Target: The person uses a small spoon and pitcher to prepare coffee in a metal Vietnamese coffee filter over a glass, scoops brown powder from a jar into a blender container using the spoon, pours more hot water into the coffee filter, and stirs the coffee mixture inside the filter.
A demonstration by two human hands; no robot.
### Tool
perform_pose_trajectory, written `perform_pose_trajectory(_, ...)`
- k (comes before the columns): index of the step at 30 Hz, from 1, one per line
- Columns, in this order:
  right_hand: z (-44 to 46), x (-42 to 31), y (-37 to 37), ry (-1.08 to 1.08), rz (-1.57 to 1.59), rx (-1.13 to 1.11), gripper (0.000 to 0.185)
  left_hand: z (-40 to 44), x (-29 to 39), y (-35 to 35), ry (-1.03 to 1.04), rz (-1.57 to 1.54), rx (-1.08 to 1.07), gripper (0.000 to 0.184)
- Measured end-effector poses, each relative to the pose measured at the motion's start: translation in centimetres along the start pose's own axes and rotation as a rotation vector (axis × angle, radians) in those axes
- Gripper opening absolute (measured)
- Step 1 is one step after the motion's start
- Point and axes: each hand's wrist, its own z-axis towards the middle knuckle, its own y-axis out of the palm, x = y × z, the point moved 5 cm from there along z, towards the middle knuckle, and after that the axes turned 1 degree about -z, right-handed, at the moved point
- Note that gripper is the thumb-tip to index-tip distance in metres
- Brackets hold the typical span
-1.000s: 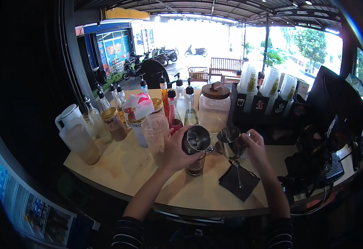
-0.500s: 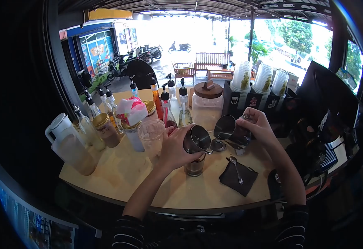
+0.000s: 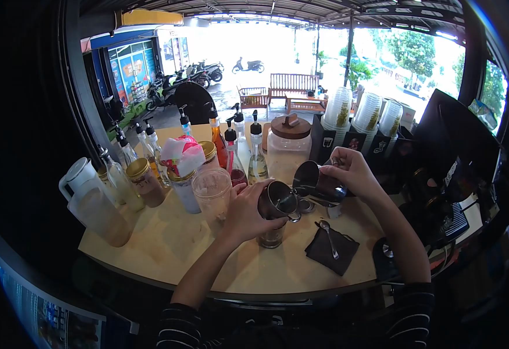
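My left hand (image 3: 244, 213) is wrapped round a metal cup (image 3: 279, 199), its mouth tilted toward the right. Below this cup a small glass (image 3: 270, 237) stands on the counter, partly hidden. My right hand (image 3: 352, 173) grips the handle side of a metal pitcher (image 3: 318, 185), raised and tipped left so that its rim is at the cup's mouth. Whether liquid runs between them is too small to tell. Close to my left hand stands a clear plastic container (image 3: 211, 189). A spoon (image 3: 329, 235) lies on a dark folded cloth (image 3: 338, 256) at the right.
Pump bottles (image 3: 256, 154), gold-lidded jars (image 3: 145, 180) and a cloudy jug (image 3: 97, 212) line the wooden counter's (image 3: 167, 256) back and left. A wood-lidded jar (image 3: 289, 148) stands behind the pitcher. Stacked cups (image 3: 366, 113) and a dark monitor (image 3: 452, 139) are at the right.
The pitcher in my right hand has risen and tipped over to the left, up to the cup. My left hand's cup leans further right. The camera's view has shifted slightly.
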Motion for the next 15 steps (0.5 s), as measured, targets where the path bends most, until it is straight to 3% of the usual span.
perform_pose_trajectory(2,0.6,0.3,-0.2,-0.071,-0.146,0.005,0.024,-0.2,0.0,0.1,-0.017,-0.007,-0.007,0.086)
perform_pose_trajectory(15,1.8,-0.2,0.2,-0.102,-0.148,0.021,0.021,-0.6,-0.7,0.8,-0.048,-0.072,-0.007,0.085)
